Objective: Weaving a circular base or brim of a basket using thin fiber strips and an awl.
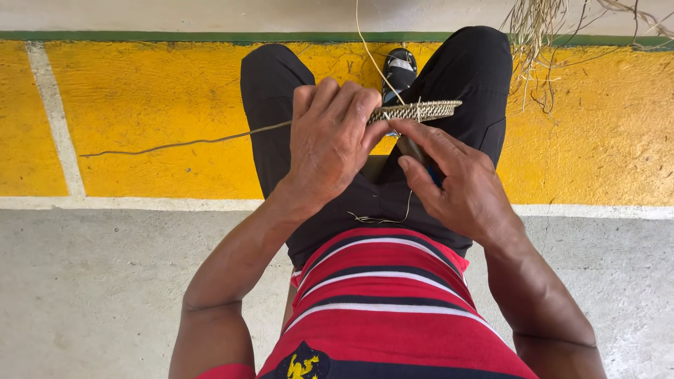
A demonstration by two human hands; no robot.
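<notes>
**Flat woven strip held over the lap**

Above the knees, at about 9 o'clock, a long thin brown fibre strand (182, 143) trails over the yellow painted floor band (140, 119). The left hand (330, 140) has its fingers closed together on the near end of the pale flat woven fibre strip (419, 110), at 12 o'clock. The right hand (456, 182) pinches the strip's lower edge with thumb and forefinger. Keeping the strand taut and the strip level should, I judge, make the weave even. At 1 o'clock lies a bundle of loose dry fibres (540, 28).
</notes>
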